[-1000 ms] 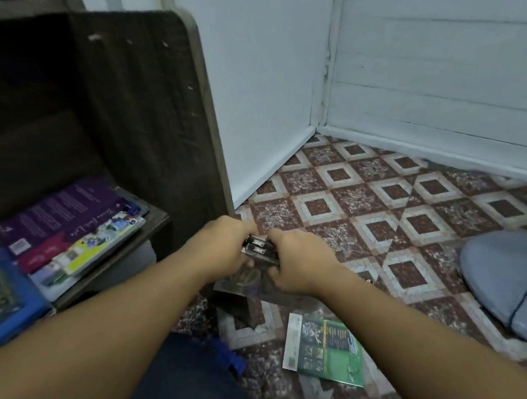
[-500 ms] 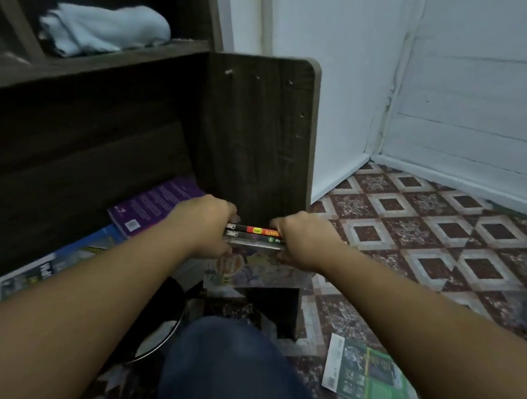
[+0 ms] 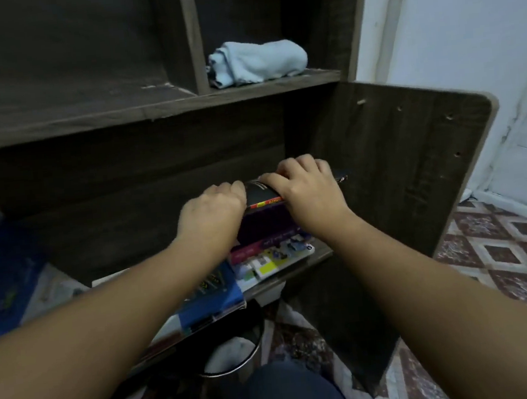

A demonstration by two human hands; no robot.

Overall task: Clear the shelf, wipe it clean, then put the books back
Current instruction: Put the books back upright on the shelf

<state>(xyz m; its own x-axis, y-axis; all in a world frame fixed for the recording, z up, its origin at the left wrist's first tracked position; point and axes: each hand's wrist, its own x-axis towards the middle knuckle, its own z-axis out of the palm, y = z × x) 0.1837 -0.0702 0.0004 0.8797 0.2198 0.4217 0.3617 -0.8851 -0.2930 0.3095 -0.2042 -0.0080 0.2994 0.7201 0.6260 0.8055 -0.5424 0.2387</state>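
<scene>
both hands gripped a thin stack of dark books (image 3: 260,194) directly above the purple book (image 3: 265,228), which lay flat on the lower shelf (image 3: 321,253). the left hand (image 3: 212,217) curled round the stack's left end; the right hand (image 3: 306,192) curled over its top edge. whether the stack touched the purple book could not be told. a crumpled pale blue cloth (image 3: 258,60) sat on a board well above the purple book, a blue book (image 3: 220,296) lay just left of it, and a round bin (image 3: 235,356) stood below it.
</scene>
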